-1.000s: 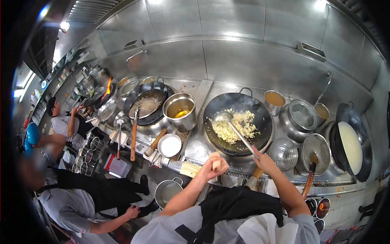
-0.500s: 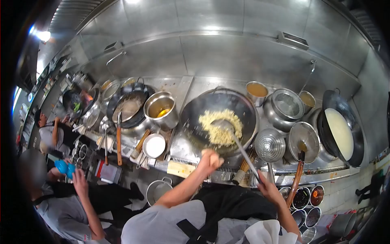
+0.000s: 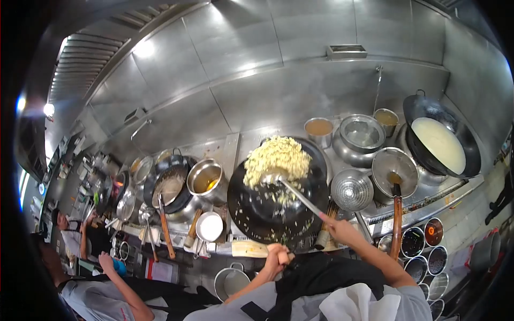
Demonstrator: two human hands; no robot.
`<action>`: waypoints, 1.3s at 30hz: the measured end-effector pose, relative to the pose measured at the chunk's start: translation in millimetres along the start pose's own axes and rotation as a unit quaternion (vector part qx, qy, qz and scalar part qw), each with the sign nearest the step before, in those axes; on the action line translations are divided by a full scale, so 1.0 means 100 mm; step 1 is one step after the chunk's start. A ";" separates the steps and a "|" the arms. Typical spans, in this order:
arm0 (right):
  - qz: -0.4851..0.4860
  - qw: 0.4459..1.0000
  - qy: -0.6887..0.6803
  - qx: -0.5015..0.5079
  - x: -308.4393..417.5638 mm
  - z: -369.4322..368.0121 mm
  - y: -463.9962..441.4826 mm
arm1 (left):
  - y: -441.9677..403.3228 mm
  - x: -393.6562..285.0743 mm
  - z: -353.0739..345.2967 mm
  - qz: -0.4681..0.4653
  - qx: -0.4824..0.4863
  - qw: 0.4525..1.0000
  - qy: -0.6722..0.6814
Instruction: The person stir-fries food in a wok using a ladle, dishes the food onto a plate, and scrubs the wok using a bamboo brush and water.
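Note:
Yellowish fried food in small pieces [image 3: 278, 158] is heaped at the far side of a large black wok [image 3: 251, 214], some of it in the air or loose below. My right hand [image 3: 342, 230] is closed round the handle of a long metal ladle [image 3: 300, 198], whose bowl is against the near edge of the heap. At the wok's near rim my left hand [image 3: 276, 258] is closed round a light-coloured grip, perhaps a folded cloth on the wok's handle; the wok's near side hides part of it.
A perforated skimmer [image 3: 352, 190] and a strainer [image 3: 395, 172] lie at the right. Beyond them a wok holds pale liquid [image 3: 439, 145]. A pot with yellow liquid [image 3: 205, 176] and a white bowl [image 3: 209, 226] stand left. A co-worker [image 3: 101, 297] is at lower left.
The wok has tilted and the food has moved to its far side, rising in a heap. The ladle has gone up and left. The co-worker's blue object has lowered. The view has shifted.

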State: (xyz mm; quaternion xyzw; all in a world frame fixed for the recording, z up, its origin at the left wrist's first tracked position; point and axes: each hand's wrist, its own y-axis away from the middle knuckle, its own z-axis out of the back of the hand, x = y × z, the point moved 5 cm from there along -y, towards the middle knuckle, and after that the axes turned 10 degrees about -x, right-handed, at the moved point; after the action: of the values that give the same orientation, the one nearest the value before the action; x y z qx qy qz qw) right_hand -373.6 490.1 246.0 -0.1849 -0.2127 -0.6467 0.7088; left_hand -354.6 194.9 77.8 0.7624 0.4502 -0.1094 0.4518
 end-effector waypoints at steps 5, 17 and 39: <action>0.052 0.987 -0.150 0.041 -0.19 0.10 0.55 | -0.34 -0.75 -0.45 -0.023 -0.025 0.995 0.097; 0.001 1.000 0.009 0.006 -0.17 -0.09 -0.04 | -0.48 -0.57 -0.46 -0.015 -0.022 0.999 0.043; 0.004 0.996 0.013 -0.083 0.12 -0.40 0.01 | -0.19 -0.36 -0.15 -0.013 -0.019 0.998 0.065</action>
State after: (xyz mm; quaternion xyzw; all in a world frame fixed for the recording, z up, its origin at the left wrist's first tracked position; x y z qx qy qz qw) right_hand -368.7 458.5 219.2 -0.2355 -0.1487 -0.6616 0.6962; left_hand -393.9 189.3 96.0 0.7535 0.4904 -0.0567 0.4342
